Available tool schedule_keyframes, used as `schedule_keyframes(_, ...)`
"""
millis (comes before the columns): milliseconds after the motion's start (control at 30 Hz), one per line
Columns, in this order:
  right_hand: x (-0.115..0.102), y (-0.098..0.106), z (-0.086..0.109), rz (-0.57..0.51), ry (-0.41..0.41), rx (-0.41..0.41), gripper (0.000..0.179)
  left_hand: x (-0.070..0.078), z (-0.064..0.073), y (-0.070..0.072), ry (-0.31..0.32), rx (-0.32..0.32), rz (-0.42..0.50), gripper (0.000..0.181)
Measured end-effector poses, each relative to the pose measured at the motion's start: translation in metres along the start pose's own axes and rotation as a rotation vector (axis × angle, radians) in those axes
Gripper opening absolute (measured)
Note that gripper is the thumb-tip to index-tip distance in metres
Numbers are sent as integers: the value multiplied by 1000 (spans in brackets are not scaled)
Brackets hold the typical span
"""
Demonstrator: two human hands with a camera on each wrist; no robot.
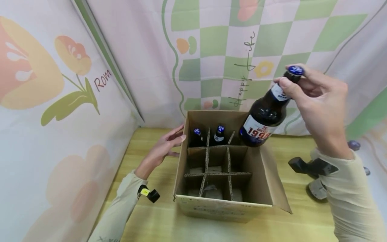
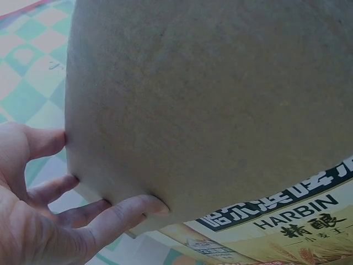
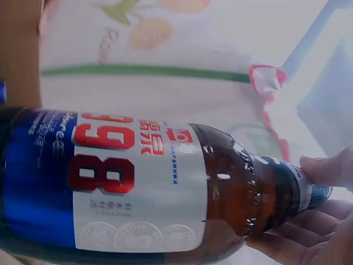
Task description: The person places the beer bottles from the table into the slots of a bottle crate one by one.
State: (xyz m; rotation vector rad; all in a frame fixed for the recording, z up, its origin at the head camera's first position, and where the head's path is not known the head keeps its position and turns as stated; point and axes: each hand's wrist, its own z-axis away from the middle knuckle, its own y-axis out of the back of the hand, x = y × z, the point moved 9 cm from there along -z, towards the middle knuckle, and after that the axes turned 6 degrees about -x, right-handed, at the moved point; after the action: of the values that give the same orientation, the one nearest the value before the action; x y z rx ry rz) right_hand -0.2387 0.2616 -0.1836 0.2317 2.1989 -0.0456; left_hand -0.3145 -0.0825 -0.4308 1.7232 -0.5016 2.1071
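My right hand [image 1: 321,90] grips a brown glass beer bottle [image 1: 263,117] by its neck, just under the blue cap. Tilted, the bottle hangs over the back right corner of an open cardboard box [image 1: 211,208]. Its white and blue label with red numbers [image 3: 105,160] fills much of the right wrist view. At the box's left side, my left hand [image 1: 161,151] rests its fingers on the cardboard. The left wrist view has these fingertips [image 2: 157,204] against a plain brown panel [image 2: 209,99]. Two blue-capped bottles [image 1: 219,134] stand in the back row of the box.
Cardboard dividers [image 1: 207,159] split the box into several cells. Its right flap [image 1: 275,181] is folded outward. More blue-capped bottles [image 1: 353,145] stand on the wooden table [image 1: 148,215] at right, partly behind my forearm. A patterned curtain [image 1: 211,43] hangs behind.
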Motion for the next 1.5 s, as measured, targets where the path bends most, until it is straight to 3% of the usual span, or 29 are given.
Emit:
schedule_keyframes(67,7,-10,2,-12,-47,-73,38,0,0,-3,5,-1,2,66)
schedule_keyframes(133,12,-19,6,43,-79,-131,38,0,-1,-6,10,-6,2,67)
schedule_keyframes(267,18,-35,16,260,-90,-210,34,1,-4,-10,12,-10,-6,68)
schedule_keyframes(333,22,-43,19,314,-91,-240,32,3,-5,-10,6,-13,-10,67)
schedule_keyframes(667,33,-83,33,376,-7,-375,30,3,-4,-7,4,-1,9,68)
schedule_keyframes(967,51,-106,36,386,-69,-438,30,-1,4,-2,16,-12,-12,68)
schedule_keyframes(1167,66,-115,40,491,-161,-536,39,-1,4,-3,18,-19,-8,68)
schedule_keyframes(1367,73,-127,46,628,-138,-634,38,-1,5,-4,9,-30,-7,68)
schedule_keyframes(1500,74,-140,49,598,-114,-701,34,-1,4,-2,9,-29,-12,68)
